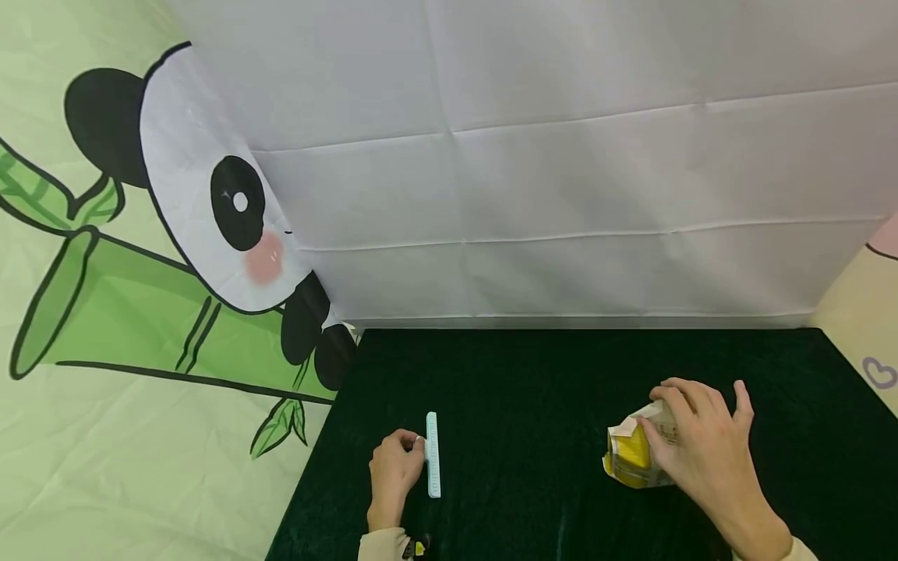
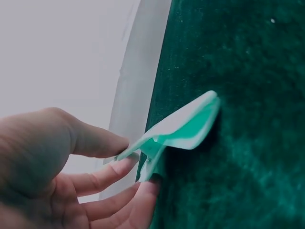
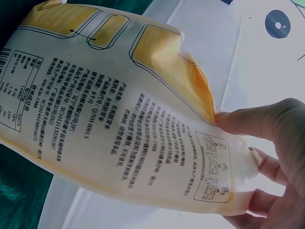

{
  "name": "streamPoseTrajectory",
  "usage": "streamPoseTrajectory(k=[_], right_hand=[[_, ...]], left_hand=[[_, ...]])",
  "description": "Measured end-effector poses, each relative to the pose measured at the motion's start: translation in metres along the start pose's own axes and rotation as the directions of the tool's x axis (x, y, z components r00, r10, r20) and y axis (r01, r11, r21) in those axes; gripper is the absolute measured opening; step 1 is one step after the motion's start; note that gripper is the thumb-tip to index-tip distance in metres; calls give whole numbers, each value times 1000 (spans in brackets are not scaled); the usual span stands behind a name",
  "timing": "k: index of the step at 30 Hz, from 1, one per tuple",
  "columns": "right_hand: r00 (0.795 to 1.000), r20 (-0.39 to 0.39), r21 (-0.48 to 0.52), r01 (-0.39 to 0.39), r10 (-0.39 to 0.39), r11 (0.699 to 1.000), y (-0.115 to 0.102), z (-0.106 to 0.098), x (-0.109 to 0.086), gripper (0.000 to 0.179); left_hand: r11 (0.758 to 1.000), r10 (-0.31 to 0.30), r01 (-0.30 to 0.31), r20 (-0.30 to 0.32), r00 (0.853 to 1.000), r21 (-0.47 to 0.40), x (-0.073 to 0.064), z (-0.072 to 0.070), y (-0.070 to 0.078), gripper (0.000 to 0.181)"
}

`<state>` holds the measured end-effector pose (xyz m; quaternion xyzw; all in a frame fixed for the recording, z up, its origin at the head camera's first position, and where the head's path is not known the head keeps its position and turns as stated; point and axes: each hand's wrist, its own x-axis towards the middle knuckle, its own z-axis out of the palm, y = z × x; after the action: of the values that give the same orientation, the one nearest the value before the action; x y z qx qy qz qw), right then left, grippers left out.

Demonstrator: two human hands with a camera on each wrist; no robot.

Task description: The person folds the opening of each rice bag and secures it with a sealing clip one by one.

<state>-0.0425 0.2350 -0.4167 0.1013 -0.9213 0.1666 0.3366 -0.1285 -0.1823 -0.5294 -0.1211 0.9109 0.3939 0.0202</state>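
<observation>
My left hand [image 1: 397, 470] pinches the small handle of a pale blue bag clip [image 1: 433, 455] between thumb and fingers. The clip's long bar points away from me over the dark green cloth. Close up in the left wrist view, the clip [image 2: 186, 125] shows a wide, flat pressing end beyond the fingertips. On the right, my right hand [image 1: 708, 444] grips a yellow and white food bag [image 1: 634, 453] near one end, thumb on the near face. Printed text and a table cover the bag [image 3: 105, 119] in the right wrist view; its far end there is cut off.
A dark green cloth [image 1: 519, 405] covers the table. Behind it hangs a creased white sheet [image 1: 561, 187], with a panda-printed green sheet [image 1: 140, 312] on the left and a cream printed sheet [image 1: 859, 312] on the right.
</observation>
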Motion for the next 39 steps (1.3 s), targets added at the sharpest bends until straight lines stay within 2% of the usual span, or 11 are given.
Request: streamPoseTrajectory(k=[6, 11, 23, 28, 33, 39], right_hand=[[1000, 18, 4, 2, -2, 1000, 10, 1, 9, 49], [1000, 30, 9, 2, -2, 1000, 16, 2, 13, 49], [1000, 13, 13, 12, -13, 1000, 21, 4, 14, 52], [1000, 18, 3, 11, -11, 1000, 18, 5, 14, 55], [1000, 9, 7, 23, -23, 1000, 17, 5, 13, 56], [1000, 10, 7, 18, -18, 1000, 16, 6, 12, 57]], left_hand=[[998, -32, 33, 28, 999, -53, 2, 0, 8, 32], [997, -56, 58, 59, 997, -41, 1, 1, 13, 40], [995, -100, 101, 88, 991, -5, -4, -2, 21, 41], [996, -87, 90, 93, 992, -22, -4, 0, 22, 43], [998, -44, 48, 91, 995, -51, -3, 1, 24, 41], [995, 5, 4, 96, 995, -97, -4, 1, 33, 39]])
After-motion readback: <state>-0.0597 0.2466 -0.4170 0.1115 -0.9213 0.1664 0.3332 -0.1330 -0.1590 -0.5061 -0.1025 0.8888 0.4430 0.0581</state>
